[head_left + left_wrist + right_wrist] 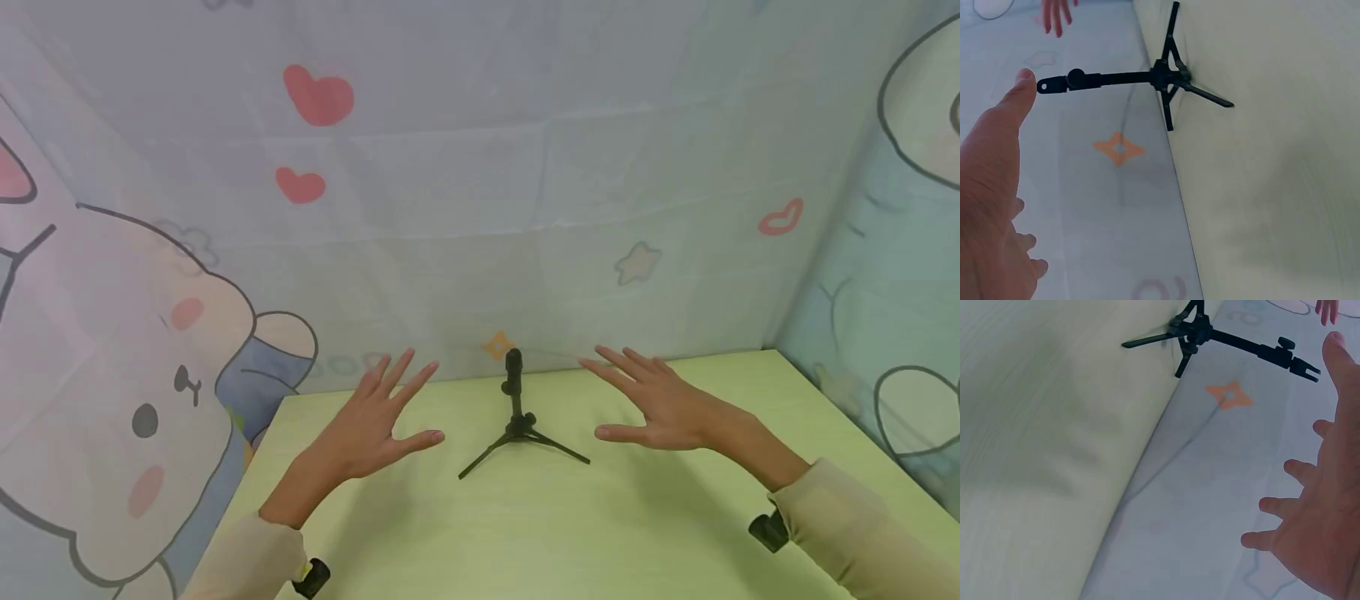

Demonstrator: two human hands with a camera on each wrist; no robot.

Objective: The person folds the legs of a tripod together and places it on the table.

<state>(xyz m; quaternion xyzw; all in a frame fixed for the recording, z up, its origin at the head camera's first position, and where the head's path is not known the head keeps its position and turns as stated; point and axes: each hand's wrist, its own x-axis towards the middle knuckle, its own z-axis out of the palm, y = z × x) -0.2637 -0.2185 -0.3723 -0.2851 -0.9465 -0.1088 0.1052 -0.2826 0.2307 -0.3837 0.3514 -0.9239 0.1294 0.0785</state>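
A small black tripod [517, 408] stands upright on the table with its legs spread. Its short column carries a knob and a forked top, seen well in the right wrist view, where the tripod [1235, 342] lies sideways in the picture. To its left, my left hand [378, 421] hovers over the table, fingers spread and thumb toward the tripod. On the other side my right hand [660, 406] is held likewise, fingers apart. Both hands are apart from the tripod and hold nothing. The left wrist view shows the tripod [1125, 78] beyond the left thumb.
The pale yellow-green table [510, 533] ends at a printed cloth backdrop [450, 192] with hearts and stars. Cloth with cartoon figures also hangs at the left and right. A dark wrist device [769, 531] sits at the right sleeve, another [311, 577] at the left.
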